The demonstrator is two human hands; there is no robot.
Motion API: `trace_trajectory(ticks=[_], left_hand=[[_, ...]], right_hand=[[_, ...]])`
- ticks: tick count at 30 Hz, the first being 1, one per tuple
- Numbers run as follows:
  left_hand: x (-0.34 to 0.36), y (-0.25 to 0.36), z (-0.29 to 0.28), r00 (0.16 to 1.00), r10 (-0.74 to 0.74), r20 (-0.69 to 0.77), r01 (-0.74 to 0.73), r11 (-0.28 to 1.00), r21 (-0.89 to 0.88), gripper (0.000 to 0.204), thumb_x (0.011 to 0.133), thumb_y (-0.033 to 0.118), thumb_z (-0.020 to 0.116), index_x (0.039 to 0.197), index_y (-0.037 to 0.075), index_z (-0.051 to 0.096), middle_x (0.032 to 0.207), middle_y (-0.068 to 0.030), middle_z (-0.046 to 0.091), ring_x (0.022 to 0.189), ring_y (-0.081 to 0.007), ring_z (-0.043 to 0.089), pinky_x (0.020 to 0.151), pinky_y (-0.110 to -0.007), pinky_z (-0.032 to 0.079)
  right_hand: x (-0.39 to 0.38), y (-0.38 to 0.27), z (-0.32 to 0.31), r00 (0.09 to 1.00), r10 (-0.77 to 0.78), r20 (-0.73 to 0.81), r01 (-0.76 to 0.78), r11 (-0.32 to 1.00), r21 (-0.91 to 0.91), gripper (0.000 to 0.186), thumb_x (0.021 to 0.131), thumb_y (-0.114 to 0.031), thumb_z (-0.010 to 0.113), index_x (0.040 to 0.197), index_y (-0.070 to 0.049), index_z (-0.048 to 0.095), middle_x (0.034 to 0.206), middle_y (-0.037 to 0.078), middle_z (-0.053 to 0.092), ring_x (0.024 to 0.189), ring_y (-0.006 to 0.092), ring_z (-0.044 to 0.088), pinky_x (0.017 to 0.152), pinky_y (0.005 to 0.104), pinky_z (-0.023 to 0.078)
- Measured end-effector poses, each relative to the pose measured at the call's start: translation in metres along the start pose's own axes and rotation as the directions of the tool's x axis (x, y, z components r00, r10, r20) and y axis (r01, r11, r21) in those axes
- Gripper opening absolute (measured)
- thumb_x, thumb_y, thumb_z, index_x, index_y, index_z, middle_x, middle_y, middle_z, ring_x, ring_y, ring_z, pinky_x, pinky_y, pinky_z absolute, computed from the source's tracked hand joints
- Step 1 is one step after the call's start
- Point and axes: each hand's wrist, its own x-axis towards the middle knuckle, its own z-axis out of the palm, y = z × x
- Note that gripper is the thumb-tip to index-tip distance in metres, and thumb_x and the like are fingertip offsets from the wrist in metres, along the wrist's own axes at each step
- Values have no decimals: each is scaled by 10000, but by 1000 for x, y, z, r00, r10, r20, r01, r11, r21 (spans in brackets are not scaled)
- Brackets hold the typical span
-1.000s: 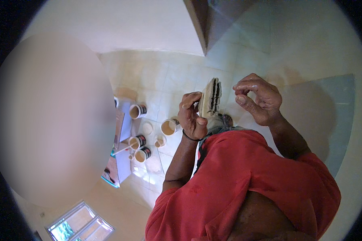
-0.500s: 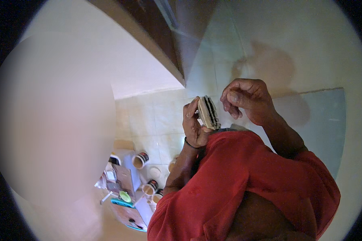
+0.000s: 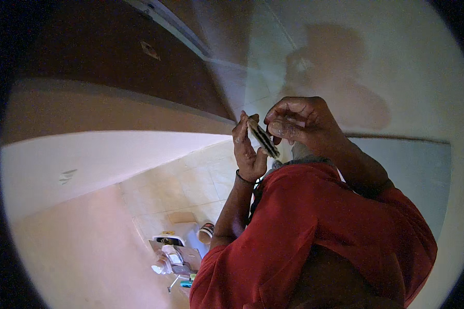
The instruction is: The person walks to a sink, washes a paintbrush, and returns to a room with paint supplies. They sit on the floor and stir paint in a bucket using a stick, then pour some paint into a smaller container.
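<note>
My left hand (image 3: 248,157) holds a small flat layered block (image 3: 263,138), striped in pale and dark bands, between its fingers and thumb. The block tilts, its lower end toward my body. Close to its right side is my right hand (image 3: 309,122); its fingers are curled in and the thumb is pressed toward them. Whatever is between those fingertips, if anything, is too small to make out. Pale residue marks the skin of both hands.
A dark brown wooden panel (image 3: 108,100) spans the upper left above a white wall (image 3: 87,165). At lower left stand a paint tub (image 3: 206,233) and a pale plastic container (image 3: 188,232) with cluttered items beside it. A pale blue panel (image 3: 402,162) lies right, below a wall (image 3: 417,77) bearing my shadow.
My view has turned, showing more of the brown panel and fewer tubs. My right hand has come left, nearer the block. The left hand still holds the block, which has turned somewhat.
</note>
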Motion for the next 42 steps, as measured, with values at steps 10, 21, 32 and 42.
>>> trace_trajectory(ticks=[10, 21, 32, 42], left_hand=[[157, -61, 45, 960, -246, -132, 235, 968, -92, 714, 990, 382, 612, 1519, -12, 339, 1489, -247, 464, 1347, -351, 484, 1118, -483, 362], [268, -131, 100, 972, -217, -87, 224, 970, 90, 866, 920, 345, 745, 1557, 19, 258, 1433, -163, 502, 1273, -278, 540, 1024, -417, 514], [484, -260, 56, 990, 53, 134, -105, 902, 418, 792, 959, 374, 672, 1537, -32, 313, 1417, -246, 530, 1251, -385, 529, 1087, -482, 416], [655, -371, 24, 853, -517, 67, 489, 749, -447, 602, 977, 331, 673, 1435, -1, 466, 1234, -124, 610, 1162, -285, 620, 1015, -454, 503]], right_hand=[[171, -59, -108, 948, -194, 253, 198, 980, 10, 248, 903, -83, 763, 1092, 55, 682, 940, 107, 724, 864, 141, 701, 767, 296, 583], [291, -59, -219, 833, -465, 301, 546, 778, -309, 256, 982, -33, 629, 1230, 20, 659, 933, 97, 745, 788, 123, 720, 716, 280, 591], [502, -80, -280, 953, -257, 158, 300, 863, -406, 209, 998, -76, 578, 1155, 19, 677, 861, 108, 723, 688, 133, 687, 665, 303, 558], [650, -91, -334, 960, 25, -277, -68, 987, -144, 326, 1000, -223, 635, 1206, 30, 648, 992, 128, 724, 836, 188, 713, 687, 314, 563]])
